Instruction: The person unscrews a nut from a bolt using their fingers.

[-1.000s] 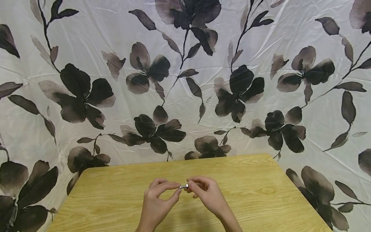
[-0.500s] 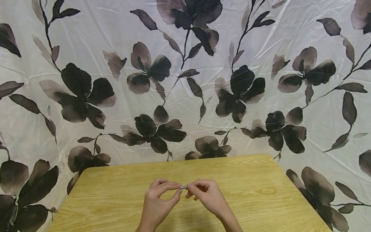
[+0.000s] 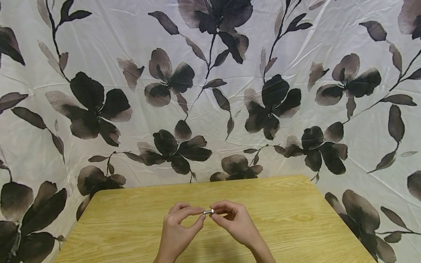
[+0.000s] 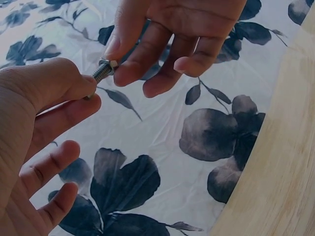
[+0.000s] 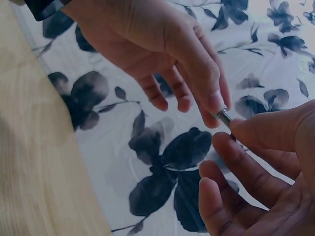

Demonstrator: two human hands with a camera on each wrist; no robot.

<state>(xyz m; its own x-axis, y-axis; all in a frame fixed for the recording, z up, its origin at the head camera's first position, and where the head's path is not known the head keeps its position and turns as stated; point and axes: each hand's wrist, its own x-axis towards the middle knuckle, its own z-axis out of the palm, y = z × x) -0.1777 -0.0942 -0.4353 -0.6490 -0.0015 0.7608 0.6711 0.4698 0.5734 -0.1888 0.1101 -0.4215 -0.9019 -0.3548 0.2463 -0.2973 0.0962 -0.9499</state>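
A small silver threaded bolt (image 3: 208, 212) is held level between both hands above the table. My left hand (image 3: 180, 223) pinches its left end between thumb and forefinger, hiding that tip; the other left fingers are loosely bent. At the right end sits a hexagonal metal piece (image 4: 113, 64), with thumb and forefinger of my right hand (image 3: 235, 220) on opposite sides of it. Bare thread (image 4: 102, 73) shows between the two grips in the left wrist view. Seen from the right wrist, only a short length of the bolt (image 5: 225, 117) appears between the fingertips.
Below the hands lies a light wood-grain table (image 3: 131, 215) with rounded far corners. A white cloth (image 3: 227, 149) printed with dark flowers hangs behind it and along its sides. A dark band (image 5: 42, 7) is on the left wrist.
Half a second ago the right fingers covered the hexagonal end; now thumb and forefinger are spread further apart and it shows between them. The left hand stays almost still on the bolt.
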